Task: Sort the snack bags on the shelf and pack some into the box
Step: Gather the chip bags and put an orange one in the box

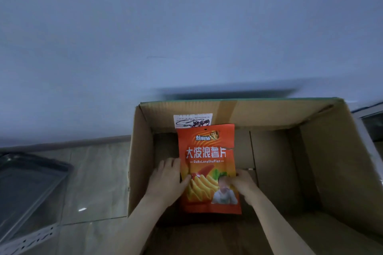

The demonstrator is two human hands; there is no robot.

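Note:
An orange snack bag (207, 151) with a picture of wavy chips is held upright inside an open cardboard box (335, 151). My left hand (166, 180) grips the bag's left edge, thumb across its front. My right hand (241, 182) grips the right edge low down. Both forearms reach down into the box. The bag hides part of the box's floor and far wall. No other bag shows inside the box.
The box stands against a pale wall (186, 27), with a white shipping label (192, 120) on its far inner side. Tiled floor (97, 182) lies to the left, where a dark clear-lidded tray (27, 188) sits. A glass-and-metal edge (371, 122) shows at far right.

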